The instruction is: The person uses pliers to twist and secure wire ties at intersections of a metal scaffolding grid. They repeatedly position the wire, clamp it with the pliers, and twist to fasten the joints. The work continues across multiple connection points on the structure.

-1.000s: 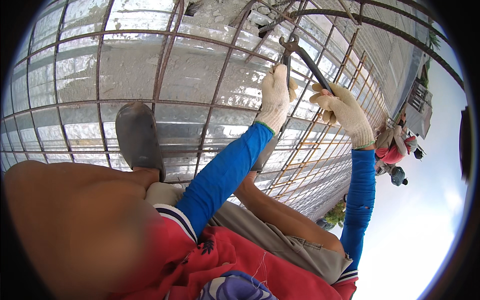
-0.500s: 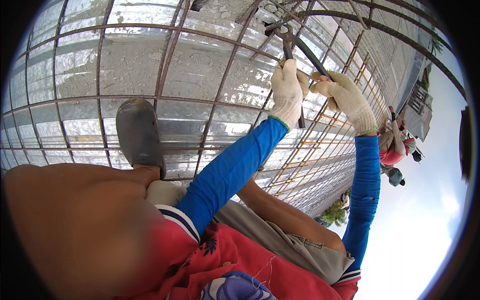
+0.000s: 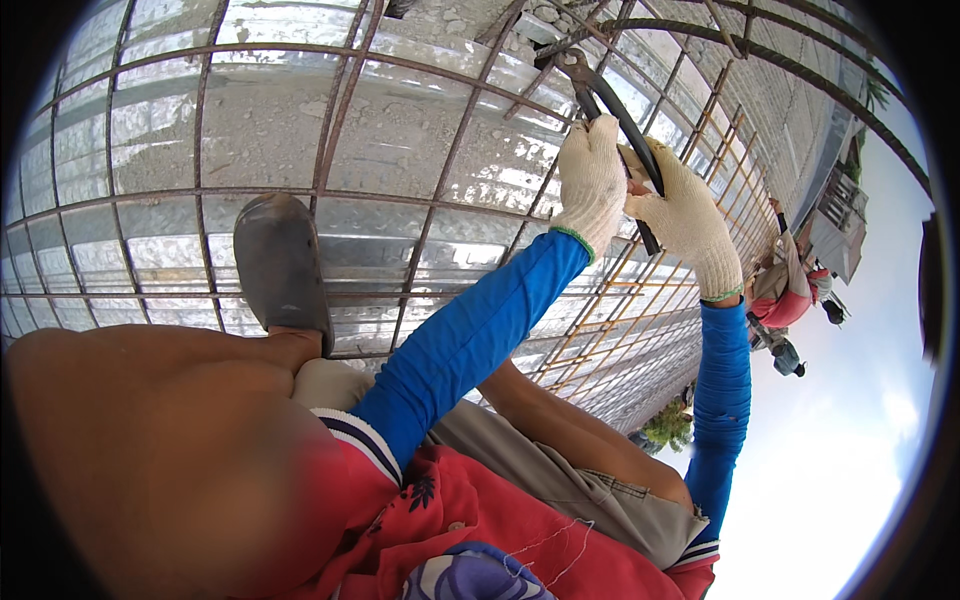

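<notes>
Pincers, top centre, looked dark, mostly smooth metal. Gloves were matt, ribbed knit cloth. Mesh bars, upper left, showed rough, rusty steel; sheeting beneath was glossy metal, patched with gritty grey dust.

You have strong daylight from the sky, glare on the metal, bars bent by the lens, dark corners, and blur at lower left.

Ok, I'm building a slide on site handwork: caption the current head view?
Gloved left hand and right hand hold dark pincers over rebar mesh and metal decking.
</notes>
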A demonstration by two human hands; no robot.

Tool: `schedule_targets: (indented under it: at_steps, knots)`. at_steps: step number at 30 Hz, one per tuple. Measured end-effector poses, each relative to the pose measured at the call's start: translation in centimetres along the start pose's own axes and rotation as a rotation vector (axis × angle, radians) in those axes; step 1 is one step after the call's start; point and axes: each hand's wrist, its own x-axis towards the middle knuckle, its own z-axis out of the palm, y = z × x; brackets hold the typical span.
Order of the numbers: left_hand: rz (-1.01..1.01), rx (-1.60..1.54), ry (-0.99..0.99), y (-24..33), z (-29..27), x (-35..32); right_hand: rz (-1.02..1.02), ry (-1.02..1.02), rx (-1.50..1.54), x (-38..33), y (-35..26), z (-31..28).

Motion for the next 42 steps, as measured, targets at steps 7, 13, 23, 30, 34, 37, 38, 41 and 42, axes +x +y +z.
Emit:
schedule_targets:
  at_steps: [7,13,23,30,34,37,38,41,42]
  knots:
    - [0.178,0.367,-0.030,-0.1,-0.9,2.0,0.097,0.313,-0.794,-1.0,-2.4,2.5]
    - [0.206,0.424,-0.051,0.2,-0.7,2.3,0.041,0.391,-0.865,0.5,-0.4,2.3]
    - [0.195,0.284,0.004,1.9,-0.4,3.2,-0.041,0.037,-0.397,1.6,1.4,-1.4]
    - [0.126,0.225,0.025,2.4,0.0,2.4,0.065,-0.034,-0.253,1.3,0.7,-0.4]
    - [0.112,0.147,-0.028,2.3,-0.8,3.5,0.054,-0.068,-0.283,1.7,0.6,-0.1]
    - [0.029,0.153,-0.047,2.1,-0.7,3.3,-0.069,0.049,-0.060,0.7,3.6,1.8]
    - [0.029,0.148,-0.047,2.0,-0.7,3.2,-0.012,-0.029,-0.026,0.8,3.9,1.9]
    - [0.057,0.095,-0.005,1.8,-0.9,2.7,-0.079,0.095,-0.065,-0.2,3.4,3.7]
    - [0.083,0.102,0.005,1.6,-0.9,2.6,-0.099,0.118,-0.073,-0.9,3.0,4.1]
